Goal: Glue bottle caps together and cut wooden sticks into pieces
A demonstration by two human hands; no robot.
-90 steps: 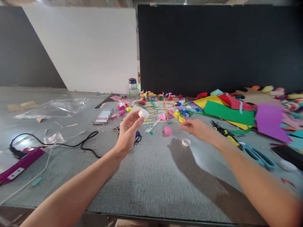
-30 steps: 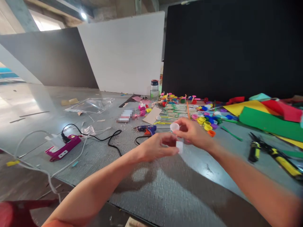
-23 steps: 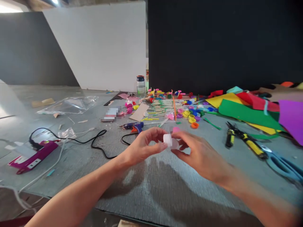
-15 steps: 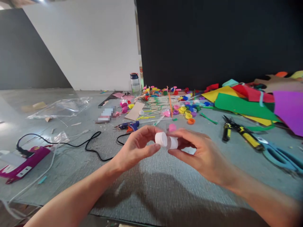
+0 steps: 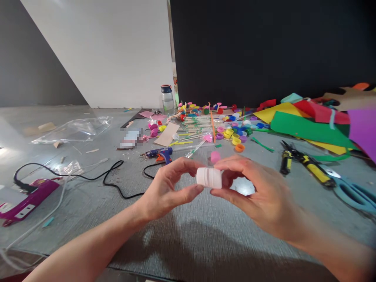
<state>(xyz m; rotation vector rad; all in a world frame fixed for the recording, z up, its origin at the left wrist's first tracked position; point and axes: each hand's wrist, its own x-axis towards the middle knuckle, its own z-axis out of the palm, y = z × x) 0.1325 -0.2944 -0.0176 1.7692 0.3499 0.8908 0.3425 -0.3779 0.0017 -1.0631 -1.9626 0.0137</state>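
The desk (image 5: 188, 243) fills most of the floor of the scene, a black board (image 5: 273, 51) and a white board (image 5: 102, 51) standing at its far side. To the right lie a green sheet (image 5: 308, 130), blue scissors (image 5: 351, 192) and yellow-gripped pliers (image 5: 315, 170), well apart from the work.

A black cord (image 5: 126, 197) passes behind the left wrist; a wide sweep of that arm could snag it. The glue gun (image 5: 160, 154) lies just beyond the left hand (image 5: 169, 192), and if hot, which I can't tell, could burn stray knuckles.

The hands are near each other, raised over the desk. The left pinches 1 end and the right hand (image 5: 258, 188) the other end of 2 white caps (image 5: 208, 178), held sideways, apparently rim to rim. Uneven pressure could tilt the rims out of line; too light a fingertip grip could drop 1 beside the pink cap (image 5: 215, 157).
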